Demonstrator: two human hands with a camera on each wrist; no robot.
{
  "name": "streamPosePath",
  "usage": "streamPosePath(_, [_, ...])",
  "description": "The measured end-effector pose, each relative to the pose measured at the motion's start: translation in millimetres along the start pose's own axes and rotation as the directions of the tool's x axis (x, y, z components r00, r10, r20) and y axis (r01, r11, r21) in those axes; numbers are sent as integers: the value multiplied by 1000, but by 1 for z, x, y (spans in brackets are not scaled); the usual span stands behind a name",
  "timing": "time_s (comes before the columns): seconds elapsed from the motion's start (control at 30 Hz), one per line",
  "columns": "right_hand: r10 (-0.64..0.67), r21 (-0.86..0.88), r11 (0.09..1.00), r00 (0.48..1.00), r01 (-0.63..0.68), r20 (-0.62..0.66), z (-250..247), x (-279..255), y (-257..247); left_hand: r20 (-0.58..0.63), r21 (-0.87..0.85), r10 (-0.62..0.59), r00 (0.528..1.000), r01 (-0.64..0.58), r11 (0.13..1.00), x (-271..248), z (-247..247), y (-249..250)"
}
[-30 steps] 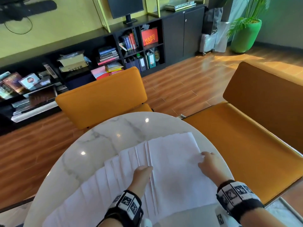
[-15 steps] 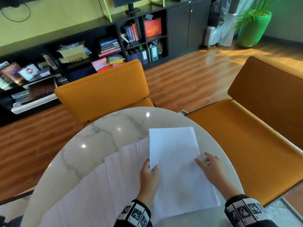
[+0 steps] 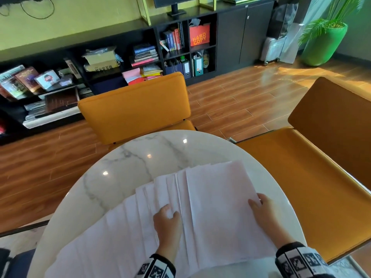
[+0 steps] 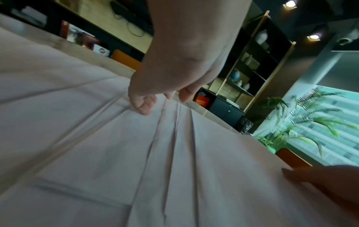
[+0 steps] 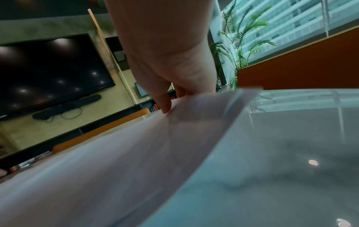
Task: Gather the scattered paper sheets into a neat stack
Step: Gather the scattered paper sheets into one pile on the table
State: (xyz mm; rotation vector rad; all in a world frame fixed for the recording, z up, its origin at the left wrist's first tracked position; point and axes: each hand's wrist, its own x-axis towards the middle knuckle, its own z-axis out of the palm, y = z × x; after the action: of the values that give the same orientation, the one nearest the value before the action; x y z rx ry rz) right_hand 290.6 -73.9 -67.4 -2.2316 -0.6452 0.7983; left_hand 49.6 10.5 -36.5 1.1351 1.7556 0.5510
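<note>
White paper sheets (image 3: 216, 207) lie fanned across the near half of a round marble worktop (image 3: 140, 157), overlapping like shingles from the near left toward the right, where the topmost sheets form a fuller pile.

The left hand (image 3: 168, 227) rests on the middle of the fan. In the left wrist view its fingertips (image 4: 143, 107) are bent down onto the paper, pressing it rather than closing round anything, so this grip is open.

The right hand (image 3: 265, 215) is at the right edge of the pile. In the right wrist view its thumb (image 5: 165, 104) lies on top of the sheets, whose edge is lifted off the worktop and curves upward; the other fingers seem to go under that edge, so this grip pinches the right margin of the paper sheets.

Two orange chairs stand at the worktop, one on the far side (image 3: 136, 109) and one to the right (image 3: 301, 167). A low black bookshelf (image 3: 120, 63) runs along the far wall, and a green planter (image 3: 323, 45) stands at far right.
</note>
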Motion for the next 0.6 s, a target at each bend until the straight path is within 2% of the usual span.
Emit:
streamPosePath(0.1, [-9,-226,974,1000,7,-10,1,-5,-6,14,15,-72,997,72,997,1,-4,-1])
streamPosePath(0.23, [-24,-339,940,1000,25,6,12,-9,-13,148,-52,-135,980,144,988,1,0,5])
streamPosePath(0.3, [-34,-353,935,999,44,33,19,-10,-13,125,-37,-136,983,142,989,3,4,6])
streamPosePath(0.43, [-64,-367,926,995,88,77,32,-16,-14,73,101,-92,993,84,991,11,14,-7])
streamPosePath(0.6, [-53,-208,976,994,73,99,37,-22,-16,68,23,-30,997,28,999,-8,10,1])
